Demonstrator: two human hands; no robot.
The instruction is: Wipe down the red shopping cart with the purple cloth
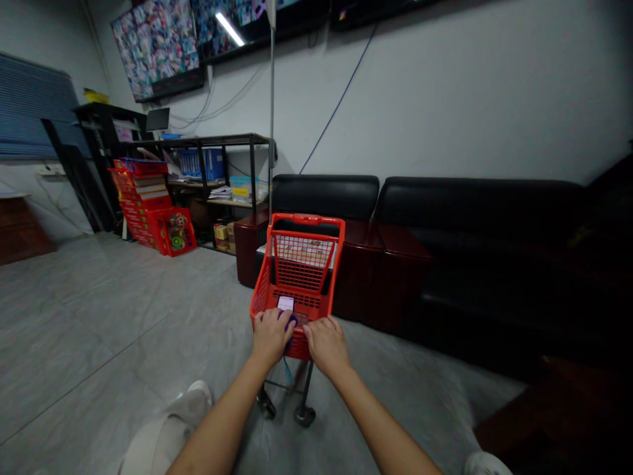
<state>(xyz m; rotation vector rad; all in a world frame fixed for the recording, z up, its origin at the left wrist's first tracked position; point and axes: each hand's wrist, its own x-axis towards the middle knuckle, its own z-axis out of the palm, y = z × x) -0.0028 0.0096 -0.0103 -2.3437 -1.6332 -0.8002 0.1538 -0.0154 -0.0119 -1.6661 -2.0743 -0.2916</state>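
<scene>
A small red plastic shopping cart (pixel 301 284) stands in front of me, its handle at the far side. My left hand (pixel 270 338) curls over the near rim of its basket, with a purple thing (pixel 293 320) partly hidden beneath the fingers. Below that hand dangles a light-blue tassel (pixel 289 373). The fingers of my right hand (pixel 327 342) bend over the same rim, a little to the right. Inside the basket, just beyond my left fingers, is a phone (pixel 285 303) with a lit screen. Both hands' fingertips are partly hidden.
Behind the cart stands a black sofa (pixel 326 194) with dark red wooden arms. A stack of red boxes (pixel 143 204) and a black shelf (pixel 212 140) with blue binders are to the left. Screens (pixel 158 46) hang on the wall. Grey floor (pixel 99 330) surrounds the cart's wheels.
</scene>
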